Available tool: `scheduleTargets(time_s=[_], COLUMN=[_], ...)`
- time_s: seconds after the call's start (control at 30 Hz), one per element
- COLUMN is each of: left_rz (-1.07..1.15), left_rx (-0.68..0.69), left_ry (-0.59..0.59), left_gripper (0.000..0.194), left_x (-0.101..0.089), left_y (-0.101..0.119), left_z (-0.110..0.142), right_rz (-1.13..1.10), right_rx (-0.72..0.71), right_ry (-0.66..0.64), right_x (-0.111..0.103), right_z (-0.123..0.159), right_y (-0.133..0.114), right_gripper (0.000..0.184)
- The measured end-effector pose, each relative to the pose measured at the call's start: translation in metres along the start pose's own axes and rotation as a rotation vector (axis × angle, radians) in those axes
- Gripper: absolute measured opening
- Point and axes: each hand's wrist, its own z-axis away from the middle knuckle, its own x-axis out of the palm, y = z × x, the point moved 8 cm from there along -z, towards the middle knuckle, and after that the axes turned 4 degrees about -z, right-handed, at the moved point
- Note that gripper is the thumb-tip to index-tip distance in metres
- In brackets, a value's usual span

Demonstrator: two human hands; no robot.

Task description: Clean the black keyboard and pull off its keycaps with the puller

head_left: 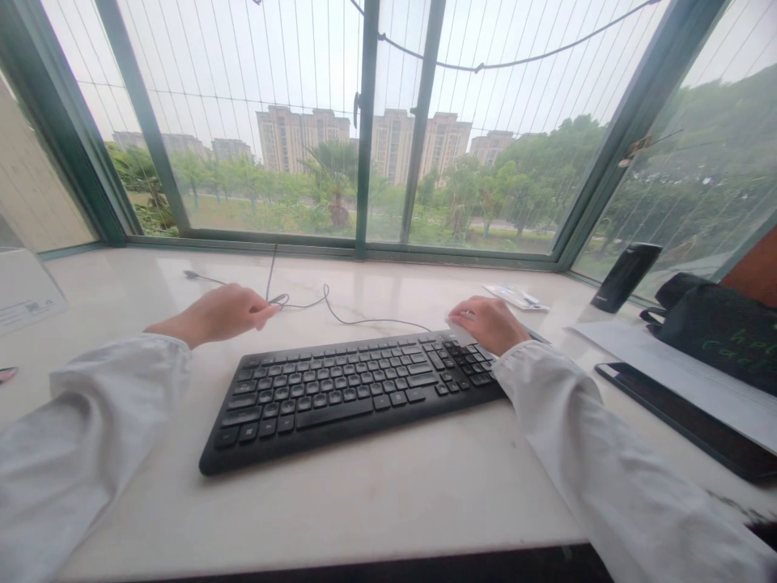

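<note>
A black keyboard (352,389) lies slantwise on the pale marble sill in front of me. Its thin dark cable (340,314) snakes across the sill behind it. My left hand (218,314) reaches past the keyboard's far left corner, and its fingertips pinch the cable. My right hand (489,322) rests at the keyboard's far right corner, by the number pad. Its fingers are curled down over something small and pale that I cannot make out. Both arms wear white sleeves.
On the right are a black cylinder (625,275), a black bag (722,324), a white sheet (668,364) and a flat black slab (685,413). A small packet (515,295) lies behind my right hand. A white box (24,291) stands far left. Green-framed windows (367,162) close off the back.
</note>
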Motion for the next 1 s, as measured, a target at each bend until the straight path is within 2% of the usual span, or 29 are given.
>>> scheduleTargets(time_s=[0.1,0.17,0.23,0.33,0.47,0.6,0.77,0.9,1.0], left_rz=[-0.006,-0.013,-0.016,-0.023,-0.026,-0.01,0.013,-0.003,-0.016], left_rx=[0.015,0.011,0.001,-0.018,-0.024,-0.021,-0.007,0.01,0.013], left_ry=[0.003,0.003,0.0,-0.011,-0.02,-0.023,-0.022,-0.022,-0.024], left_gripper=[0.055,0.056,0.056,0.056,0.057,0.057,0.055,0.055,0.057], left_x=[0.0,0.001,0.001,0.002,0.002,0.002,0.003,0.002,0.002], left_y=[0.002,0.001,0.001,-0.001,-0.001,-0.001,-0.001,0.0,0.0], left_z=[0.0,0.0,-0.001,-0.001,0.0,0.0,-0.001,0.0,-0.001], right_rz=[-0.073,-0.133,-0.171,-0.188,-0.263,-0.23,-0.018,0.086,0.114], right_rx=[0.008,-0.03,-0.078,-0.085,-0.056,-0.006,0.091,0.189,0.209], right_ry=[0.113,0.142,0.093,-0.072,-0.208,-0.246,-0.135,0.036,0.146], right_x=[-0.011,-0.009,0.001,0.022,0.033,0.034,0.027,0.001,-0.016], right_z=[0.002,0.003,0.002,0.002,0.005,0.004,-0.001,0.001,0.004], right_y=[-0.006,-0.019,-0.032,-0.036,-0.021,-0.003,0.024,0.05,0.05], right_gripper=[0.016,0.016,0.016,0.016,0.018,0.024,0.019,0.021,0.023])
